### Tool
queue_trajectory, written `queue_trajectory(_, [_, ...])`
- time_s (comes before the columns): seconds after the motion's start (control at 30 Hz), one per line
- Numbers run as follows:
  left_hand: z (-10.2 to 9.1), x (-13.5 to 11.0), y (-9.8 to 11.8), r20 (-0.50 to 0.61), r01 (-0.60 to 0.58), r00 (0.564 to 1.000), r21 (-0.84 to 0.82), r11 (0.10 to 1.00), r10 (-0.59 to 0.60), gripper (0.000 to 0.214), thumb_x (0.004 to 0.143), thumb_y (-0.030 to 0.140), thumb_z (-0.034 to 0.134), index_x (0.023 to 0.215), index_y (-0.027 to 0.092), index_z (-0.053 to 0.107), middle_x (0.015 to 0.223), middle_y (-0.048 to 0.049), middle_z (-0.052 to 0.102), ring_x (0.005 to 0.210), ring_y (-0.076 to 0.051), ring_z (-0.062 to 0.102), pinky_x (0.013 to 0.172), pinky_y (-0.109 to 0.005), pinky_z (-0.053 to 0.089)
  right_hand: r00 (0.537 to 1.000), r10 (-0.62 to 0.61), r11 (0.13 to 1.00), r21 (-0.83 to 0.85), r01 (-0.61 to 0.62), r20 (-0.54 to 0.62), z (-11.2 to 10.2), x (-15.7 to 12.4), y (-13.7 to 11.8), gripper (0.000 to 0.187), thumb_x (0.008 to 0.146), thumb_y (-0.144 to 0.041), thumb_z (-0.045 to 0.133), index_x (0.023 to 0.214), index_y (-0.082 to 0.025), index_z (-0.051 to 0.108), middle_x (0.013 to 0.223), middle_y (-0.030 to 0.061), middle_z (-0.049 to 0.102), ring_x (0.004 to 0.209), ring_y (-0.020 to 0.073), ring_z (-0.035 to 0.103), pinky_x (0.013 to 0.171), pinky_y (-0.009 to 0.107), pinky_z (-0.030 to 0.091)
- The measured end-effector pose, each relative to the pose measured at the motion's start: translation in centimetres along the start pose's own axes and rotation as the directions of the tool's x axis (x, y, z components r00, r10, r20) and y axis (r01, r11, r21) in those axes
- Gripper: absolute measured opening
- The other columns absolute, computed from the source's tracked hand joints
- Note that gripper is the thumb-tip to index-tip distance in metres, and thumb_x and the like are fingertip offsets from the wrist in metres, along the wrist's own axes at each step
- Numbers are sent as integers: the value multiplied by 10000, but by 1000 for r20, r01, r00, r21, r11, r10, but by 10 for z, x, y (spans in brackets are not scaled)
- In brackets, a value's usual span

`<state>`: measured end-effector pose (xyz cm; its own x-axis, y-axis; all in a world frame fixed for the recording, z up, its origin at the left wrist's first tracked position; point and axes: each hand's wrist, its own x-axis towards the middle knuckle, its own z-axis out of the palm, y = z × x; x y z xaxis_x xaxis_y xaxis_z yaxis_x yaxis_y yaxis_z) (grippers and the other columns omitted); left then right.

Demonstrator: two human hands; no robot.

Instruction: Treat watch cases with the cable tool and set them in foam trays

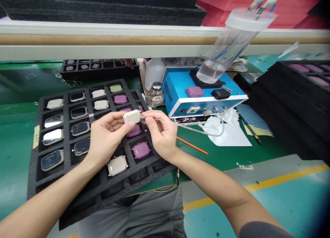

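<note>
My left hand (107, 131) pinches a cream watch case (132, 116) between thumb and fingers, above the foam tray. In my right hand (162, 131) is the tip of a clear thin tube (185, 127), its end touching the side of the case or very close to it. The tube runs back to the front of a blue machine (206, 102). Below my hands lies the black foam tray (68, 119), with cream, purple and green cases and dark-screened watches in its slots. A purple case (141, 150) and another cream case (118, 165) sit nearest me.
A clear cylinder of liquid (213, 66) stands on the machine, beside a purple case (194, 91) and a black one (221, 93). A glass bottle (155, 93) stands left. An orange stick (192, 145), white paper (229, 133) and stacked black trays (286, 111) lie right.
</note>
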<state>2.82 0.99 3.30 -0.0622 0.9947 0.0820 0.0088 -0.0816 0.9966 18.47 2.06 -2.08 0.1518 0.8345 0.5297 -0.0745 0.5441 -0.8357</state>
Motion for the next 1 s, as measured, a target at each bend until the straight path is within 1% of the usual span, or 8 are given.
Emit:
queue_trajectory(0.3, [-1, 0, -1, 5, -2, 1000, -6, 1000, 2, 383, 685, 278, 938, 1018, 172, 782, 1005, -66, 817, 899, -197, 781, 835, -265, 641, 1000, -8, 1000, -8, 8, 3, 0, 0, 0, 123, 985, -297, 624, 1006, -238, 730, 1042, 61, 731, 970, 183, 720, 837, 343, 650])
queue_trajectory(0.43, [-1, 0, -1, 1, 2, 1000, 2, 1000, -2, 393, 682, 291, 936, 1019, 166, 778, 1015, -74, 816, 917, -211, 779, 853, -293, 642, 1000, 5, 1000, -28, -5, 5, 0, 0, 0, 143, 985, -335, 621, 992, -233, 722, 1039, 63, 734, 969, 183, 719, 837, 339, 653])
queue_trajectory(0.63, [-1, -1, 1, -3, 25, 1000, 15, 1000, -25, 421, 674, 322, 933, 1027, 161, 769, 1030, -93, 811, 920, -232, 775, 865, -334, 643, 1000, 11, 1000, -7, -11, 2, 0, 0, -1, 137, 980, -329, 630, 999, -234, 727, 1043, 65, 731, 974, 190, 719, 838, 350, 654])
queue_trajectory(0.77, [0, -1, 1, -5, 31, 999, 22, 999, -31, 448, 664, 350, 935, 1031, 160, 763, 1037, -104, 807, 938, -254, 774, 863, -358, 646, 1000, 21, 999, -26, -21, 4, 0, 0, 0, 157, 983, -360, 622, 994, -240, 723, 1045, 65, 734, 982, 196, 717, 837, 356, 655])
queue_trajectory(1.0, [-2, -3, 3, 1, 37, 999, 28, 999, -37, 448, 675, 364, 930, 1040, 165, 762, 1045, -102, 806, 945, -251, 770, 884, -362, 639, 1000, 20, 999, -25, -19, 9, -1, 0, -1, 161, 985, -366, 619, 998, -240, 718, 1043, 67, 730, 982, 193, 715, 840, 351, 654])
